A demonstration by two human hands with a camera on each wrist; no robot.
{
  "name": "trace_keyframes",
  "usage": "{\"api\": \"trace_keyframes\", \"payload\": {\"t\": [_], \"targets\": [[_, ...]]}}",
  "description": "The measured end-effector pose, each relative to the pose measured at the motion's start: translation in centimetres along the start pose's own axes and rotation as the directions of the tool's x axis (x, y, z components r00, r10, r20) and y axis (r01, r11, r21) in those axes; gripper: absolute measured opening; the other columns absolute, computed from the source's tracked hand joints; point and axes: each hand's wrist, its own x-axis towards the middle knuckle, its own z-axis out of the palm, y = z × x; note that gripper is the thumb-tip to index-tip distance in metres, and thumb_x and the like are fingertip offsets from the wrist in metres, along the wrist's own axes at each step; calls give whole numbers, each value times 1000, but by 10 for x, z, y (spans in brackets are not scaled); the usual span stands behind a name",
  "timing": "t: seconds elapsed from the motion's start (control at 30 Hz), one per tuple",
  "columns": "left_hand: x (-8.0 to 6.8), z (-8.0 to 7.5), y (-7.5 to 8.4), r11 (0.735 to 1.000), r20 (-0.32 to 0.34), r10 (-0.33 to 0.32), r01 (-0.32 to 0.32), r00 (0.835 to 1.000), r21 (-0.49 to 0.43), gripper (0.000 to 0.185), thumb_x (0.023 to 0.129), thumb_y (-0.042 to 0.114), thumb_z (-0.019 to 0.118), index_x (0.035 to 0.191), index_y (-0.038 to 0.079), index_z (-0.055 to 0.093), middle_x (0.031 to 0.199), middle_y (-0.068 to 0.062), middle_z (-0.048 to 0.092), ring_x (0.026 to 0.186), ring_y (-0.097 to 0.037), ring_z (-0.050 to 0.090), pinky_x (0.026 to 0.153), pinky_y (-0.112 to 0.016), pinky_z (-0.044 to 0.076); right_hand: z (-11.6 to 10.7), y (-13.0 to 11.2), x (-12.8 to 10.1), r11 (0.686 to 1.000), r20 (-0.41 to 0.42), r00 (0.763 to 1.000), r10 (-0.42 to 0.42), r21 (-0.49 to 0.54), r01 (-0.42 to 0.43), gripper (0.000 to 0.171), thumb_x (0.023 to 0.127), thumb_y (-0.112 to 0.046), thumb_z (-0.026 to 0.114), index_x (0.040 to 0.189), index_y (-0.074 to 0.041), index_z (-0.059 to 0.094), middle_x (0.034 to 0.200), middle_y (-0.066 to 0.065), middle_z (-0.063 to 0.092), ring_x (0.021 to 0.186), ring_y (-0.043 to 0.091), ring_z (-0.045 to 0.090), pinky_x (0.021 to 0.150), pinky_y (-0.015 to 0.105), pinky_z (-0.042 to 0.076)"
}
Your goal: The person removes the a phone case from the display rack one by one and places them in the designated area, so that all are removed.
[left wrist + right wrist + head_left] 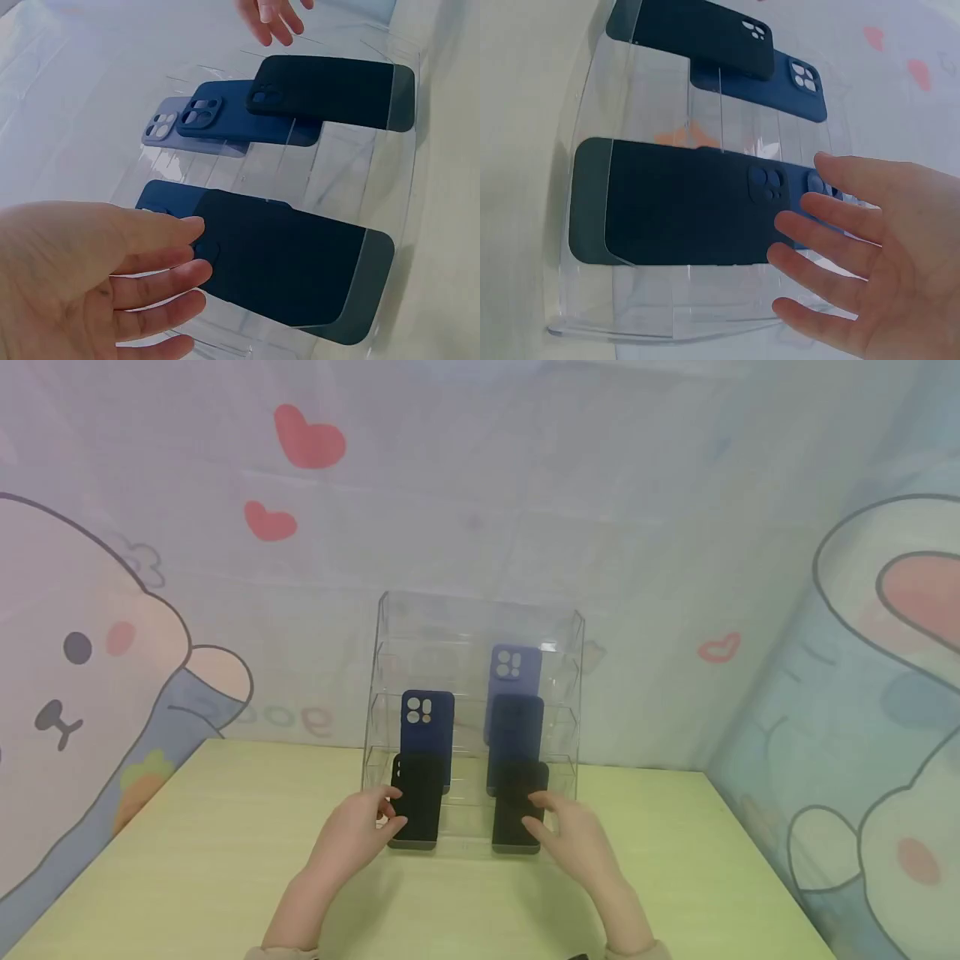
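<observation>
While both hands are reaching with fingers spread, the left hand [358, 831] is touching the front-left black phone case [415, 802] and the right hand [572, 833] the front-right black case [519, 808], both leaning in the lowest tier of the clear acrylic rack [390, 635]. A careless nudge is likely risking cases sliding out or the light rack shifting on the pale green table [187, 860], which is standing against cartoon-rabbit backdrops [90, 660].

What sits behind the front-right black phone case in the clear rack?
Behind the black case stand a second dark case and a lavender case, stepped upward; each one's lower part is covered by the case in front.
</observation>
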Motion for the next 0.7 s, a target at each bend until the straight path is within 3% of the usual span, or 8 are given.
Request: {"api": "trace_keyframes", "payload": {"t": [0.13, 0.37, 0.7], "targets": [[1, -4, 1, 999, 33, 2, 0, 999, -50, 33, 86, 15, 74, 116, 5, 66, 78, 6, 60, 77, -12, 56, 69, -31, 48, -3, 9, 5, 999, -39, 999, -9, 44, 11, 30, 91, -20, 69, 118, -6, 67, 115, 9, 71, 106, 29, 65, 93, 50, 52], [5, -11, 5, 990, 30, 11, -6, 1000, -143, 32, 87, 12, 72, 118, 4, 65, 86, 3, 64, 88, -18, 65, 77, -36, 52, -12, 27, 13, 984, -89, 996, -13, 177, 29, 27, 91, -13, 69, 116, -4, 68, 106, 8, 73, 99, 26, 66, 87, 49, 55], [17, 0, -9, 940, 35, -9, 20, 999, -340, 31, 89, 10, 70, 119, 3, 65, 99, -4, 69, 90, -18, 65, 78, -31, 54, -9, 50, 15, 936, -139, 989, 49, 352, 3, 21, 91, -10, 68, 111, -3, 69, 104, 13, 72, 95, 23, 67, 78, 23, 55]]}}
